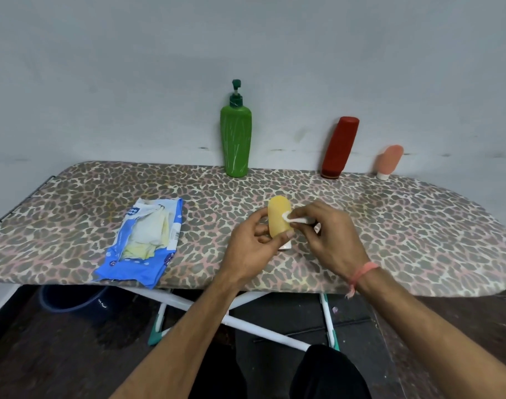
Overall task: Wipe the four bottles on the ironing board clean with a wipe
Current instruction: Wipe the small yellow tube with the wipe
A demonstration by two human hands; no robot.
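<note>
My left hand (pixel 250 243) grips a small yellow bottle (pixel 277 216) above the leopard-print ironing board (pixel 404 226), its white cap pointing down. My right hand (pixel 330 234) pinches a folded white wipe (pixel 295 218) and presses it against the bottle's right side. Along the wall at the board's far edge stand a green pump bottle (pixel 236 139), a red bottle (pixel 340 148) resting on its cap, and a small pink bottle (pixel 389 161) with a white cap.
A torn blue wipe packet (pixel 146 243) with white and yellowish wipes showing lies on the board's left half. Below the board are its white crossed legs (pixel 246 321), a dark blue bucket (pixel 70 299) and a dark floor.
</note>
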